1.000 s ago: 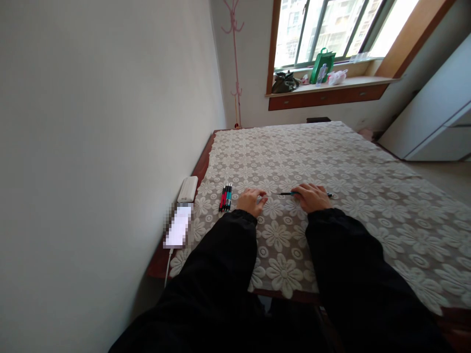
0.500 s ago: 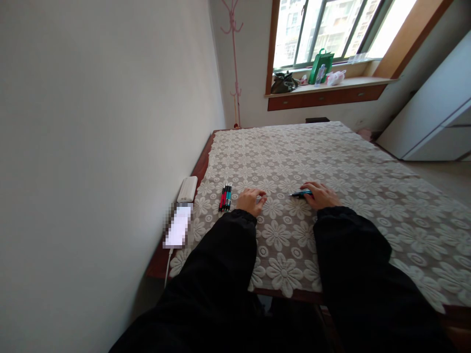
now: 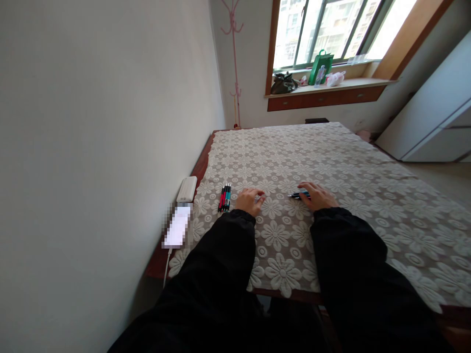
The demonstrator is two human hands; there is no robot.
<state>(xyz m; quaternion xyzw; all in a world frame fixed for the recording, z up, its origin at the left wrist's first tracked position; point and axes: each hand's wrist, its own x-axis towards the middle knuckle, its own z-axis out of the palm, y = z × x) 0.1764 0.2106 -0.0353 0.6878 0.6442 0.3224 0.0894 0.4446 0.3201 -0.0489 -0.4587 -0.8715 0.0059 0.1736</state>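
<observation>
A person in black sleeves sits at a surface draped in a cream floral lace cloth, both hands resting on it, seen from a head-worn camera. The right hand lies knuckles-up over a dark blue pen, its fingers curled down around the barrel and grasping it; the pen's tip sticks out to the left of the hand, low against the cloth, roughly level with it. The left hand rests well apart from the right, fingers bent inward into a loose curl with their tips on the lace; whether they pinch something small cannot be told at this size. Just beside the left hand, toward the wall, a tight row of pens in red, black and teal lies side by side, pointing away from the person. Farther left, at the cloth's edge, a white power bank sits on bare wood, with a blurred-out phone in front of it and a white cable trailing off the near edge. Beyond the surface, a pink coat stand occupies the corner, and a windowsill holds a green bag and a dark bag.
</observation>
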